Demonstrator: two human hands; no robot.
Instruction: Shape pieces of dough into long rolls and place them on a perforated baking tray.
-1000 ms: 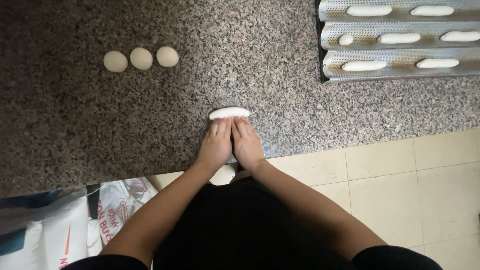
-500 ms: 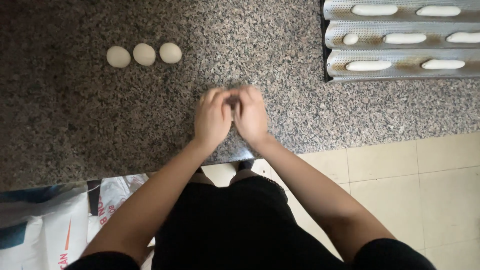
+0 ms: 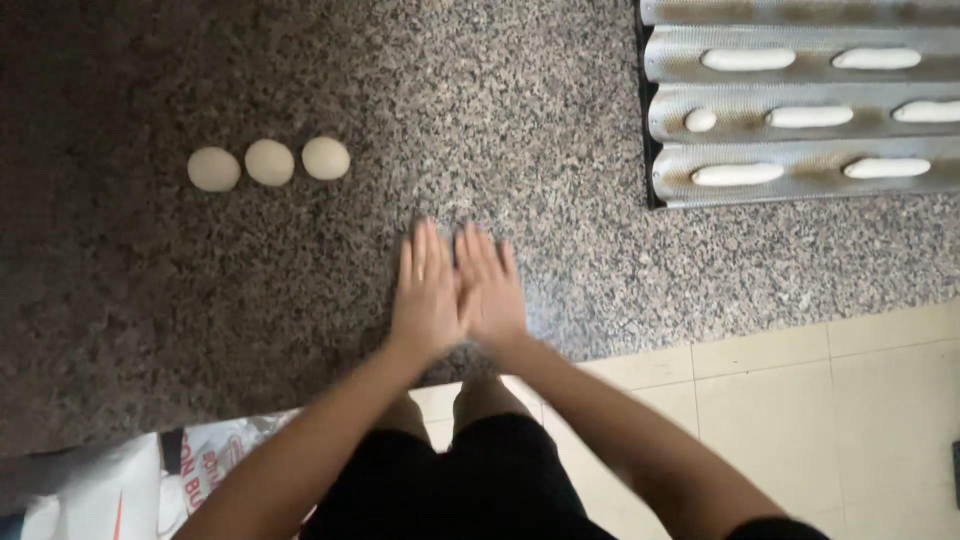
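Observation:
My left hand (image 3: 428, 295) and my right hand (image 3: 490, 285) lie flat side by side on the speckled granite counter (image 3: 150, 300), near its front edge. The fingers are stretched forward, and the thumbs' sides touch. No dough shows under or in front of the hands. Three round dough balls (image 3: 269, 162) sit in a row on the counter, up and to the left of my hands, and neither hand touches them.
A corrugated metal baking tray (image 3: 790, 195) sits at the top right, with several elongated dough pieces (image 3: 748, 59) in its channels and one small round piece (image 3: 700, 120). Beige floor tiles (image 3: 800, 400) lie below the counter edge. White bags (image 3: 90, 490) sit at the lower left.
An oval dough piece lay beyond my fingertips a second ago. My hands slid forward over it, and they now lie flat and outstretched with the dough out of sight.

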